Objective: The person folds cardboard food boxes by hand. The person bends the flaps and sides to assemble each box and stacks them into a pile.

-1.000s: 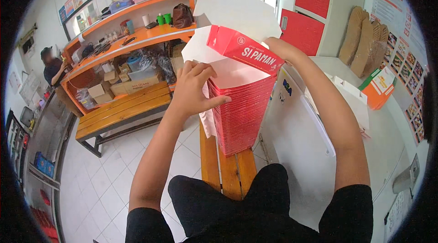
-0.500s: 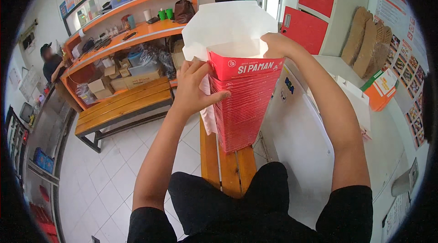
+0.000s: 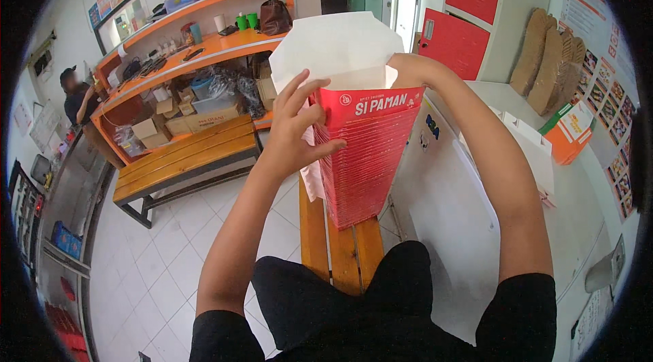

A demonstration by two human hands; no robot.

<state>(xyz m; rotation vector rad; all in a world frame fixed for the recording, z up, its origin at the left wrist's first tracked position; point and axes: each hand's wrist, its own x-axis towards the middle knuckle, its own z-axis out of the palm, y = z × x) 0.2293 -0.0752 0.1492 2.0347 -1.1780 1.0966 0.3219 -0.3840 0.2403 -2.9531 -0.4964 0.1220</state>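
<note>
A tall stack of nested red cardboard food boxes point(image 3: 367, 171) stands in front of me on a narrow wooden bench point(image 3: 343, 256), between my knees. The topmost box has a white inside, and its white lid flap point(image 3: 333, 45) is raised at the far side. My left hand point(image 3: 296, 127) is at the stack's left front corner, fingers spread and raised, the thumb pointing across the red front. At the right rim of the top box is my right hand point(image 3: 408, 71), bent inward; its fingertips are hidden by the box wall.
A white chest-like surface point(image 3: 442, 192) stands close on the right, with white cartons point(image 3: 524, 147) and an orange-green pack point(image 3: 568, 132) beyond. Another wooden bench point(image 3: 187, 158) and an orange shelf point(image 3: 204, 56) are at left. A person point(image 3: 80, 100) stands far left.
The top box has sunk lower into the stack, and its lid flap sits lower. My left fingers have lifted and spread off the corner; my right hand has dipped slightly.
</note>
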